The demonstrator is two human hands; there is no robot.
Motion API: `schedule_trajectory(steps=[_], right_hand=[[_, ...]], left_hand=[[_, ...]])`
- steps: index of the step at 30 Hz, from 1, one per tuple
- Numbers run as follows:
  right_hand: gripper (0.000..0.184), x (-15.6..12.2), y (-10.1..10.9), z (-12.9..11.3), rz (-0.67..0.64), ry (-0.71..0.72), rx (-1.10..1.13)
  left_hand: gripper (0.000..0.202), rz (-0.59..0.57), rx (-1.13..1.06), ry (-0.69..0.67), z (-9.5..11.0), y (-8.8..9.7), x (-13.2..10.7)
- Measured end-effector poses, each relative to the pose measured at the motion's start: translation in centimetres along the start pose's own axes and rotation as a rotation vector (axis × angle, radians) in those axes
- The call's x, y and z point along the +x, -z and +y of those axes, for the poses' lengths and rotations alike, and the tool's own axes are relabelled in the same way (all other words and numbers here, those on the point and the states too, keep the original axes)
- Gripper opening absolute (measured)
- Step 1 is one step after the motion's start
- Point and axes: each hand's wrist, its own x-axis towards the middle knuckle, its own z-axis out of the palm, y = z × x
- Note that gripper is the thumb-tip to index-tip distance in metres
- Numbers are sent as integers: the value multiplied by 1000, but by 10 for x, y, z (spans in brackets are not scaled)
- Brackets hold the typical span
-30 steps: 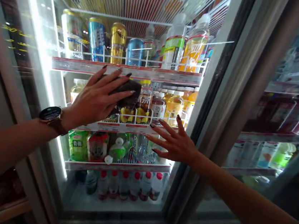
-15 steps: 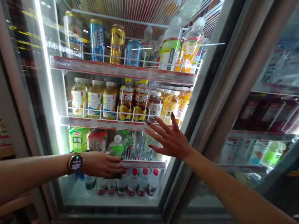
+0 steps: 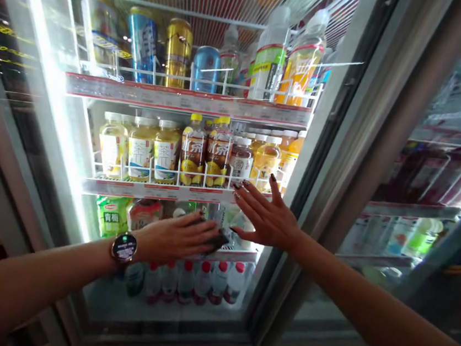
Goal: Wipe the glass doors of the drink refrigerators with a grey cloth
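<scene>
My left hand (image 3: 177, 239) lies flat against the glass door (image 3: 115, 304) of a lit drinks fridge, pressing a dark cloth (image 3: 217, 242) to the pane. Only the cloth's edge shows past my fingertips; the rest is hidden under my palm. A round smartwatch (image 3: 124, 247) sits on that wrist. My right hand (image 3: 267, 216) rests on the same glass with its fingers spread and nothing in them, near the door's right frame.
Behind the glass, wire-fronted shelves hold cans (image 3: 177, 53), bottled teas (image 3: 166, 152) and water bottles (image 3: 187, 282). A metal door frame (image 3: 361, 154) divides this door from a neighbouring fridge door (image 3: 431, 168) with more bottles.
My left hand has slid right along the lower glass with the cloth, having come down from the upper shelf level a second ago. My right hand has stayed nearly still.
</scene>
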Motion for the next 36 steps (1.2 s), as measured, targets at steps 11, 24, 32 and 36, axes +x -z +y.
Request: schedule_trajectory(steps=[11,24,32,36], right_hand=[[92,4,3,-3,21,19,-52],[89,3,3,-2,-9,5,-43],[93,8,6,-4,35,27,-45],[94,7,5,-4,48,31,-30]], left_hand=[[43,-10,-113,-314,-55,27,-30],[53,0,-24,-30,-2,5,-23],[44,-51,-187,-299,-13,13,-77],[48,-15,-99,22,-99,55,-66]])
